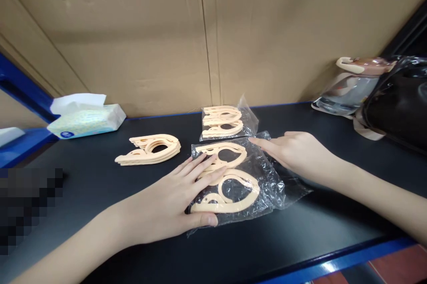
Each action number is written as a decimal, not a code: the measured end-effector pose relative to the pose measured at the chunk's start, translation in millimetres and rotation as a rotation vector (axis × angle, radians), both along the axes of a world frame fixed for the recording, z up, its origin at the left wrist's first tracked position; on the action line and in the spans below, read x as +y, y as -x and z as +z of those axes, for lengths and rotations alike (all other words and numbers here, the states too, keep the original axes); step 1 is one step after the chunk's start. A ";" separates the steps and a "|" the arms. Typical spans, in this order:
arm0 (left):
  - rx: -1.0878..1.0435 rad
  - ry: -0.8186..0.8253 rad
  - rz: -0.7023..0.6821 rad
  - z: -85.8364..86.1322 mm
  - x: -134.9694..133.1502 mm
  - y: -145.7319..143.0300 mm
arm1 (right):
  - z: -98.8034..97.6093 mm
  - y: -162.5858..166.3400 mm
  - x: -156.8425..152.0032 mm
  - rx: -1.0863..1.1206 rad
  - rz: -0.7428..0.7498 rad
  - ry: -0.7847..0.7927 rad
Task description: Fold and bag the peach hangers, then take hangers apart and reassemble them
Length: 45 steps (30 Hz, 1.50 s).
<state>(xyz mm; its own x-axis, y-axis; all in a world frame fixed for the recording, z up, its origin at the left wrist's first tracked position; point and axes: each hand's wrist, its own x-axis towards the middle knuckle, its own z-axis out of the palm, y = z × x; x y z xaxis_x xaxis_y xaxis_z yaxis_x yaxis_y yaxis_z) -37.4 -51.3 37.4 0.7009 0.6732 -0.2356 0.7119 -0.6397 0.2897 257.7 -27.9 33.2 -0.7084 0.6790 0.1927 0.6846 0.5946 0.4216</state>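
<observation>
My left hand (pixel 176 199) lies flat with fingers spread on a clear plastic bag (pixel 267 186). Inside that bag are cream plastic folding hangers (pixel 248 195), flat on the dark tabletop; my fingers cover their left parts. At the bag's upper right, my right hand (pixel 293 155) rests with its index finger stretched along the plastic, while its other fingers are mostly hidden. Just beyond is another clear bag (pixel 248 117) with folded cream hangers (pixel 222 121) in it. Left of both bags sits a loose stack of the same hangers (pixel 150 150).
A tissue pack (pixel 90 119) stands at the back left of the black table (pixel 300 235). A clear water bottle (pixel 350 88) and a shiny black bag (pixel 396 106) are at the back right. Brown cardboard (pixel 150 39) walls off the rear. A blue rail (pixel 333 266) edges the front.
</observation>
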 end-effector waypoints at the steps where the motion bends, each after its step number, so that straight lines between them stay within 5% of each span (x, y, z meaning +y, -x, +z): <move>1: 0.006 -0.002 0.012 0.7 0.0 0.8 | 1.3 -0.1 -0.6 0.011 -0.025 -0.007; 15: -0.013 -0.356 0.351 25.4 62.7 74.7 | 1.4 -4.6 -3.6 0.088 -0.145 -0.105; 23: 0.163 -0.145 0.441 24.3 81.0 108.0 | -2.9 -2.4 -2.0 0.107 -0.125 -0.108; 38: -0.031 -0.284 0.425 36.2 61.8 68.9 | -0.2 -1.7 -4.5 0.289 -0.042 -0.081; 41: -0.125 -0.418 0.365 36.7 47.6 44.9 | 3.4 3.3 -10.5 0.550 0.037 0.101; 45: -0.186 -0.660 0.131 28.8 19.4 10.3 | 5.7 14.6 -22.3 0.901 0.043 0.540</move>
<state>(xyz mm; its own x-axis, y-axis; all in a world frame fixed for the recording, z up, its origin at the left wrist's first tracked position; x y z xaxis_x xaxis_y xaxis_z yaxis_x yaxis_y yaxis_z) -47.7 -31.9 66.1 0.5932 0.7158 0.3684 0.7713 -0.6364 -0.0056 243.1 -50.2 38.9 -0.4791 0.8093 0.3397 0.5868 0.5832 -0.5617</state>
